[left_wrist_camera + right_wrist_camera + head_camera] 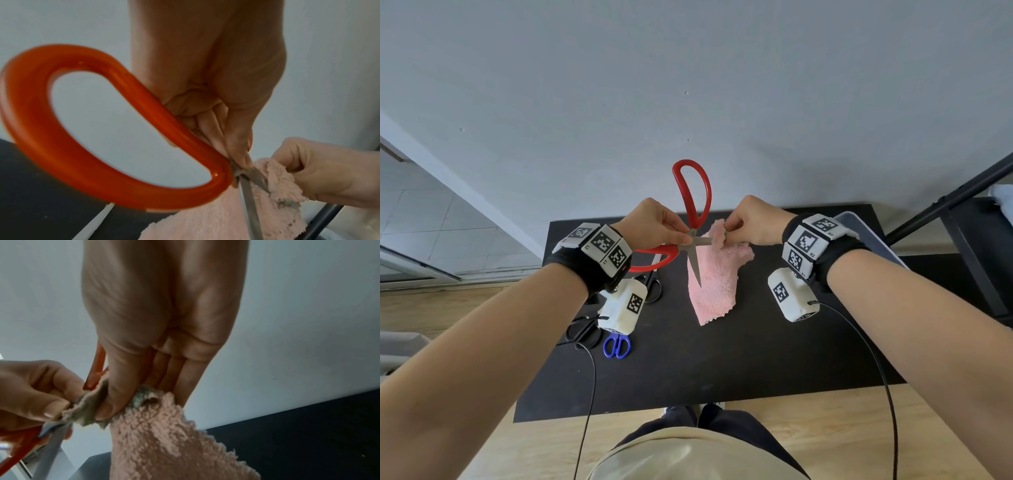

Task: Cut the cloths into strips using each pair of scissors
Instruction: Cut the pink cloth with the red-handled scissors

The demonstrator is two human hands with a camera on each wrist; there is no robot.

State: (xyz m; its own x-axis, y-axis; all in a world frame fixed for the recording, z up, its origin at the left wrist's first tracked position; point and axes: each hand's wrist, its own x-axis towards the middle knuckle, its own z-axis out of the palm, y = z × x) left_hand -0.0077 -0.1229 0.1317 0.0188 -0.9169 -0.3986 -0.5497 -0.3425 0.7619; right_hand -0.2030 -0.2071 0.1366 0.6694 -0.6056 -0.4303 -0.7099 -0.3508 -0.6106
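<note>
Hands: left (650,224) pinches open red scissors (692,205) | right (751,222) pinches fluffy pink cloth (714,281)

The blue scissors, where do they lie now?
In the head view, the blue scissors lie on the black table at its left side, just below the left wrist camera and beside black scissors.

Red-handled scissors (690,202), pink cloth (714,274), blue-handled scissors (617,346), black table (722,359), checkered black-and-white wristbands (599,245).

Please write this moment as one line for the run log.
left hand: pinches red scissors near pivot, blades open | right hand: pinches pink cloth top edge | cloth hangs above black table
</note>
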